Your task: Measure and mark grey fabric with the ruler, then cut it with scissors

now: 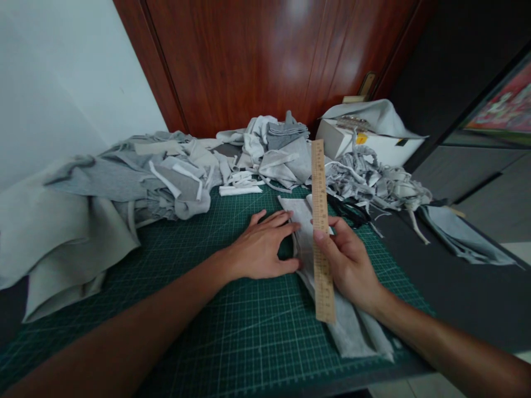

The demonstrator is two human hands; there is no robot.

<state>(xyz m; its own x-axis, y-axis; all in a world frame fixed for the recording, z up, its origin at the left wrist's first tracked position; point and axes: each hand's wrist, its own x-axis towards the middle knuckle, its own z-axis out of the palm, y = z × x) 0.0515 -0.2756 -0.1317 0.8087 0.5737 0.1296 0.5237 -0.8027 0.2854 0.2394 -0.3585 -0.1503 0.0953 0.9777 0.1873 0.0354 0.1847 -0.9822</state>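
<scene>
A long folded strip of grey fabric [350,326] lies slantwise on the green cutting mat [232,331]. My left hand [265,246] rests at the strip's left edge, its fingers spread and the fingertips and thumb touching the cloth. In my right hand [348,260] is a wooden ruler [321,193], gripped near its middle between the thumb and the fingers behind it. The ruler points away from me over the strip and hides part of it. Whether its face touches the cloth I cannot tell.
Heaped grey fabric [166,177] covers the left and back of the table. Tangled fabric scraps [373,177] lie at the back right, before a white box [332,138]. Folded grey cloth [464,232] sits on the dark tabletop at right. A wooden door [249,61] stands behind.
</scene>
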